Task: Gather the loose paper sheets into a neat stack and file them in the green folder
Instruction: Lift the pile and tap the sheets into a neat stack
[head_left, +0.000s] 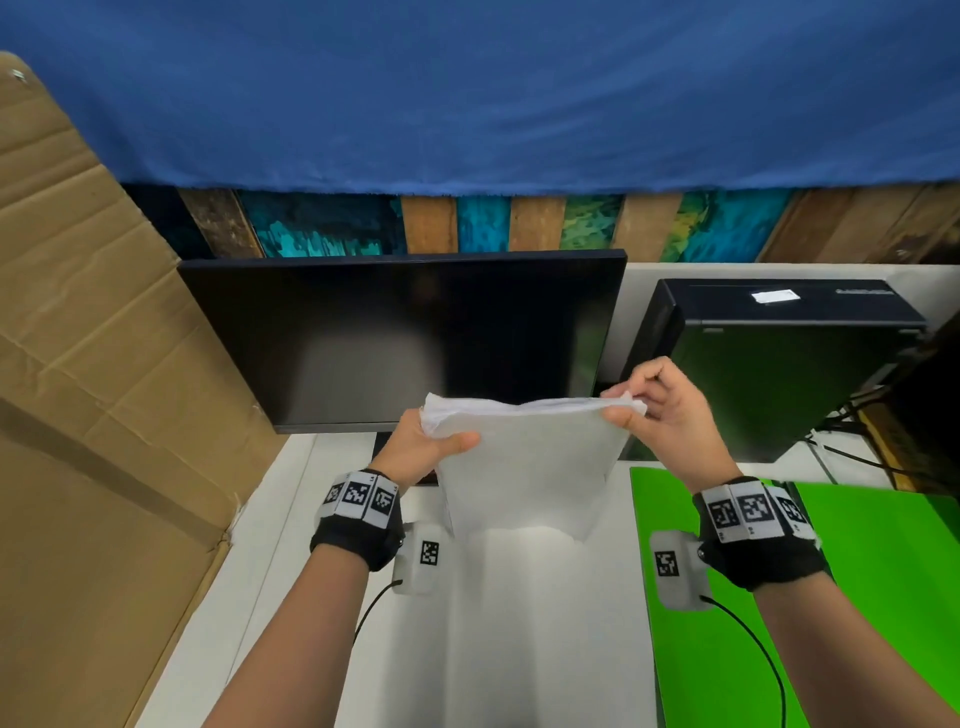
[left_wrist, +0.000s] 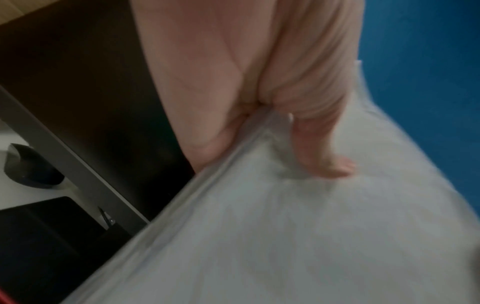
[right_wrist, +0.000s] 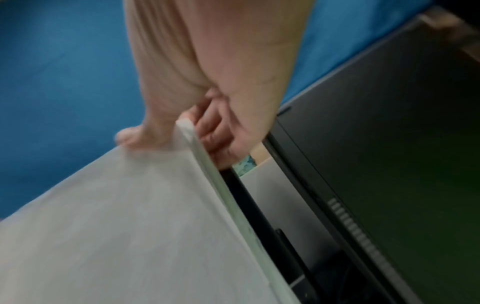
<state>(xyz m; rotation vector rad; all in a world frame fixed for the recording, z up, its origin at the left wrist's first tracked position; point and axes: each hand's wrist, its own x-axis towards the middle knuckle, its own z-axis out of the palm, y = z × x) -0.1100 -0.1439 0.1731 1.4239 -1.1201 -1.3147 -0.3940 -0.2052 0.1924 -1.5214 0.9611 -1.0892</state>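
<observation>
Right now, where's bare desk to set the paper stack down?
Both hands, left hand and right hand, hold the paper stack upright. Bare white desk lies under it, between the cardboard on the left and the open green folder on the right. Behind, the monitor and computer case crowd the desk.

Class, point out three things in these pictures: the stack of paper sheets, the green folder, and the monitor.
stack of paper sheets (head_left: 524, 467), head view, on its near face.
green folder (head_left: 883, 597), head view, on its open right leaf.
monitor (head_left: 395, 338), head view, on the dark screen.
</observation>
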